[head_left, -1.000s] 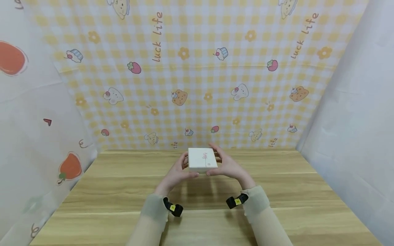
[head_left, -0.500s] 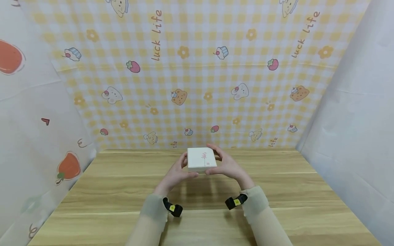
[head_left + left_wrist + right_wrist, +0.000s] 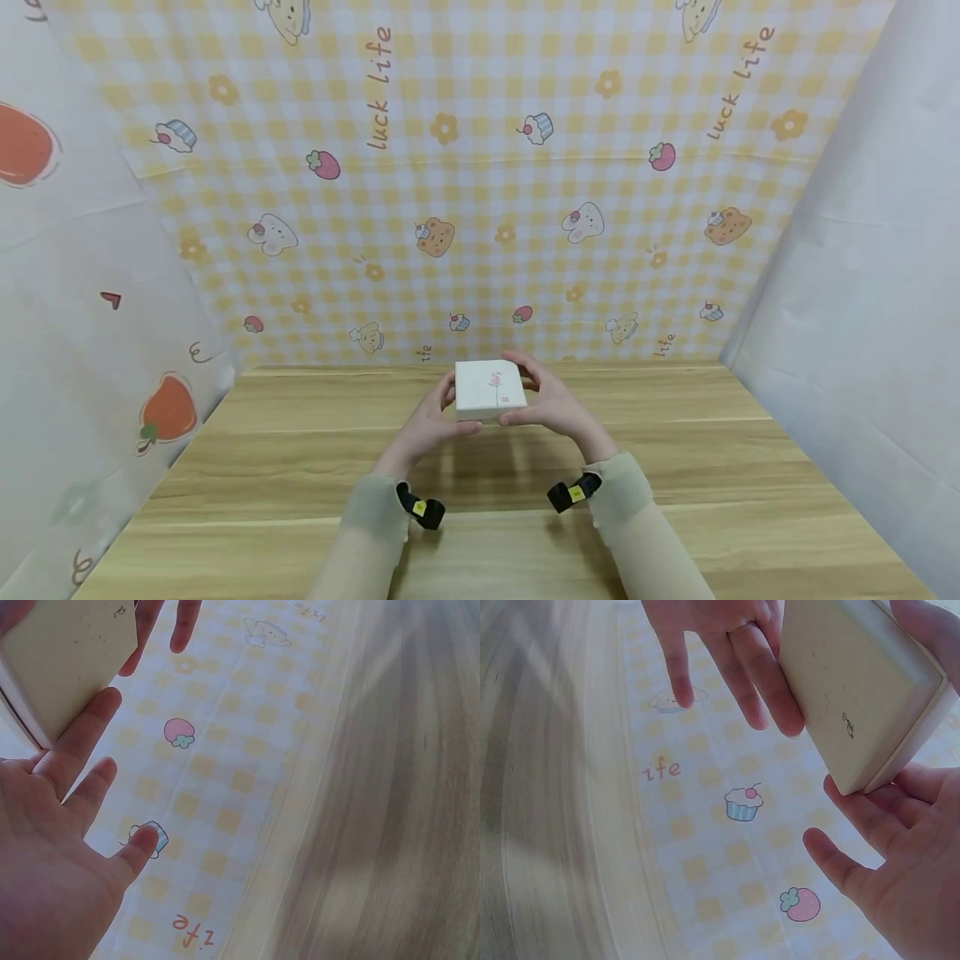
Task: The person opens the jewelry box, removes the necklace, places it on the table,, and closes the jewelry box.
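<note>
A small white lidded box point(image 3: 490, 385) is held up over the wooden table in the head view, its lid printed with a pink flower on a thin stem. My left hand point(image 3: 429, 423) grips its left side, thumb at the front lower edge. On the right side my right hand point(image 3: 557, 407) holds it the same way, with one finger at the back corner. The left wrist view has the plain underside of the box point(image 3: 71, 664) above my left palm point(image 3: 52, 862). A lid seam and a small dark mark appear on the box point(image 3: 847, 697) in the right wrist view.
A wood-grain table point(image 3: 262, 467) spreads below the hands, with shadows on it. Behind it hangs a yellow checked cloth point(image 3: 480, 192) with cartoon prints. White cloth walls stand at the left point(image 3: 82, 250) and right point(image 3: 862, 292). Each wrist wears a black camera strap.
The box and both hands have drifted very slightly left in the head view, along with a small shift of the view itself. The hold on the box looks the same.
</note>
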Demonstrator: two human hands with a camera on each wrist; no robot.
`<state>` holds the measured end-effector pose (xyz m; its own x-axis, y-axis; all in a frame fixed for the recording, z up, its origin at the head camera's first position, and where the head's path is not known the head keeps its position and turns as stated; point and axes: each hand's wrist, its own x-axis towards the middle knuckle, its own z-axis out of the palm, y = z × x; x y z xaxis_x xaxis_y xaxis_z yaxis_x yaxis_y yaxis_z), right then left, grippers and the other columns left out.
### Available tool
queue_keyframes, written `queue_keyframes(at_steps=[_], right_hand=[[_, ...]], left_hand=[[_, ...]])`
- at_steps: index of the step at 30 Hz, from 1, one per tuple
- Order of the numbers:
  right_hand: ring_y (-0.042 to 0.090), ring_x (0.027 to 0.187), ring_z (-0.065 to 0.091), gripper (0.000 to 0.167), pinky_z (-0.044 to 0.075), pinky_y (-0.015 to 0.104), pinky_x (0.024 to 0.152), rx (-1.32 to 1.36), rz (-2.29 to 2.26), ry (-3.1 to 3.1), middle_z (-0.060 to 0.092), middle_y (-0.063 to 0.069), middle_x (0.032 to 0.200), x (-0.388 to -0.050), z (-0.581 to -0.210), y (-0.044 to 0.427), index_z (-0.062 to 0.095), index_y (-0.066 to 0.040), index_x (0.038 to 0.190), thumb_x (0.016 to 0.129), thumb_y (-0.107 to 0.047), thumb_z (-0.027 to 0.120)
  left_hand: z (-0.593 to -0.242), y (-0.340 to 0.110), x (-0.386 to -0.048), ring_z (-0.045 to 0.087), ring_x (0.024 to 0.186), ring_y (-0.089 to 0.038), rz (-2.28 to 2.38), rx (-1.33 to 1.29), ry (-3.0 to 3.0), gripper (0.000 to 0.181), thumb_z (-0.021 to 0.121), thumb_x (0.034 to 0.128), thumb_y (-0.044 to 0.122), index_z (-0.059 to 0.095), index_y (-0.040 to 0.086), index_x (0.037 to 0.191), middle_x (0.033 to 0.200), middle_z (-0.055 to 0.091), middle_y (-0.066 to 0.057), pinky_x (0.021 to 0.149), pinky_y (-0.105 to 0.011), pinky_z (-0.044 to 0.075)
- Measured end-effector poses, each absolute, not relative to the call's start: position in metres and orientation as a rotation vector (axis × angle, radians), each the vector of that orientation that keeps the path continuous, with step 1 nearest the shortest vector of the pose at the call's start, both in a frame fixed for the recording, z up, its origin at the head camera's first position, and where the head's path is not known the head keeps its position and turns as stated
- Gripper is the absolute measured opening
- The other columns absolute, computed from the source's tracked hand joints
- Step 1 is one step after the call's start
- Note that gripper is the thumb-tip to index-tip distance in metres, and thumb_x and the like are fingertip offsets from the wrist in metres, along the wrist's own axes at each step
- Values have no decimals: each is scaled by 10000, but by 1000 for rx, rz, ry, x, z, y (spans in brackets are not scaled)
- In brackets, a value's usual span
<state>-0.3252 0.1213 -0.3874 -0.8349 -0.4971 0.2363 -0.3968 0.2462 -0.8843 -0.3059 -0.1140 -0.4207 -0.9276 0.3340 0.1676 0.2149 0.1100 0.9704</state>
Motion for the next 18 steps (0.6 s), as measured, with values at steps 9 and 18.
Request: queue_keyframes(at_steps=[9, 18], right_hand=[[392, 1249, 434, 974, 374, 570, 997, -887, -1674, 2412, 450, 130, 1410, -326, -388, 120, 342, -95, 1489, 686, -188, 886], [403, 1244, 437, 979, 432, 532, 948, -853, -1680, 2400, 449, 132, 1407, -325, -389, 119, 330, -84, 1495, 691, -170, 882]], left_hand=[[-420, -115, -307, 273, 1393, -349, 1947, 591, 2285, 839, 787, 775, 68, 338, 171, 1476, 1412, 500, -106, 1057, -664, 194], [-422, -116, -307, 274, 1392, -356, 1954, 570, 2276, 862, 797, 766, 45, 332, 157, 1484, 1433, 471, -125, 1057, -656, 213]])
